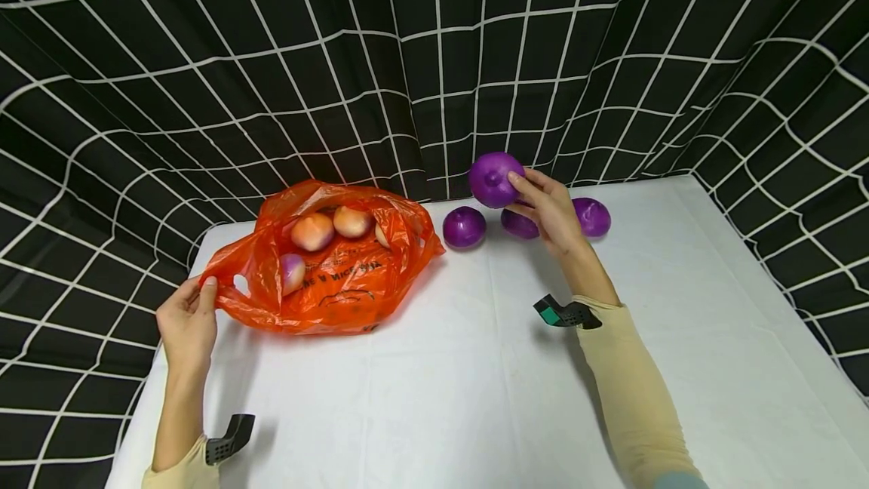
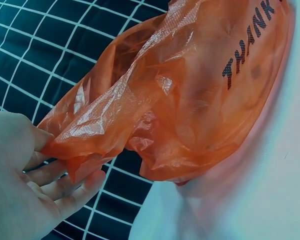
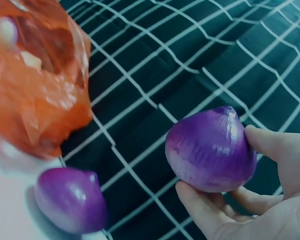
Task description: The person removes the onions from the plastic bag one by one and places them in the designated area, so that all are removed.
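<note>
On the left half of the white worktop (image 1: 434, 383), an orange-red plastic bag (image 1: 339, 314) lies with its mouth gaping. Black lettering on it, "THANK" readable in left wrist view. Left hand (image 1: 191, 315) pinches the bag's left end, grip clamped on the plastic, which stretches out toward that hand.

Inside bag: two orange onions (image 1: 312, 232) side by side toward the back, one white-and-purple onion (image 1: 293, 273) at the left, plus a pale onion (image 1: 382, 236) mostly hidden by the bag's right side.

Right hand (image 1: 553, 221) holds a purple onion (image 1: 492, 181), grip clamped on it, thumb on one side, fingers on the other. Held onion is up off the worktop, right of the bag and apart from it.

Three more purple ones sit in a row along the worktop's back edge: first onion (image 1: 465, 228) near the bag's right end, second onion (image 1: 520, 226) partly covered by the right hand, third onion (image 1: 594, 217) just right of that hand.

Beige sleeve (image 1: 631, 376) on right arm, dark wrist piece (image 1: 577, 315) by the cuff. Black cloth (image 1: 421, 66) with white grid lines hangs behind and at both sides.
</note>
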Available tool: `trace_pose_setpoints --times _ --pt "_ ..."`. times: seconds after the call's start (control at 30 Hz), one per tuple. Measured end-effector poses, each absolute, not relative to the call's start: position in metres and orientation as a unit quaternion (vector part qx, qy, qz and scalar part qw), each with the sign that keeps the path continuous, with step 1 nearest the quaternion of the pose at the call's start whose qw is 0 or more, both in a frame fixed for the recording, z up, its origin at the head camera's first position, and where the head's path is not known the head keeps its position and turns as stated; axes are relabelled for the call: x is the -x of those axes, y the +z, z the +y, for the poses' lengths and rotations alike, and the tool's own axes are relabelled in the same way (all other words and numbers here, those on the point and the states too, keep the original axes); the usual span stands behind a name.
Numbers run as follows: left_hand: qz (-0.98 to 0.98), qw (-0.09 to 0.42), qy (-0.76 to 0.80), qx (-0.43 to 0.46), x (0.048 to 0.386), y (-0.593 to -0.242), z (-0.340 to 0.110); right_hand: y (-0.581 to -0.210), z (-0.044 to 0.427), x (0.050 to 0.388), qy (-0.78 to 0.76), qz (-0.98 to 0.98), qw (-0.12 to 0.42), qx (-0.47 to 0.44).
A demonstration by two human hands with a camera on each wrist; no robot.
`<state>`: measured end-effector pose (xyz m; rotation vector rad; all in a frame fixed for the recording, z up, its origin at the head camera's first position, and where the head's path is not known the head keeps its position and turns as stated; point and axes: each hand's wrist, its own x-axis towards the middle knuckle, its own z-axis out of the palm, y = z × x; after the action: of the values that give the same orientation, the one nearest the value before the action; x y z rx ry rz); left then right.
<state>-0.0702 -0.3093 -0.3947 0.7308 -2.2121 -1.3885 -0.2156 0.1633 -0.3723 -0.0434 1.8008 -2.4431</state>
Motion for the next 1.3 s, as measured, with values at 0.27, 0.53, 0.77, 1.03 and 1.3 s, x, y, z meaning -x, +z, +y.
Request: trace_pose_setpoints --times 0.27,0.53,0.77,1.03,1.3 --pt "-0.794 0.223 -0.503 -0.257 0.07 -0.397 -0.308 -0.377 0.196 0.219 -0.818 0.574 0.03 -0.03" --pt "-0.797 0.22 -0.501 -0.258 0.07 -0.397 -0.309 -0.378 0.232 0.221 -0.865 0.499 0.007 -0.043" --pt "-0.799 0.218 -0.499 -0.254 0.07 -0.397 -0.309 -0.376 0.261 0.219 -0.899 0.436 0.011 -0.052" --pt "-0.798 0.219 -0.498 -0.26 0.07 -0.396 -0.309 -0.379 0.295 0.219 -0.904 0.419 -0.012 -0.089" --pt "-0.801 0.212 -0.491 -0.268 0.072 -0.395 -0.309 -0.393 0.328 0.216 -0.905 0.401 -0.012 -0.142"
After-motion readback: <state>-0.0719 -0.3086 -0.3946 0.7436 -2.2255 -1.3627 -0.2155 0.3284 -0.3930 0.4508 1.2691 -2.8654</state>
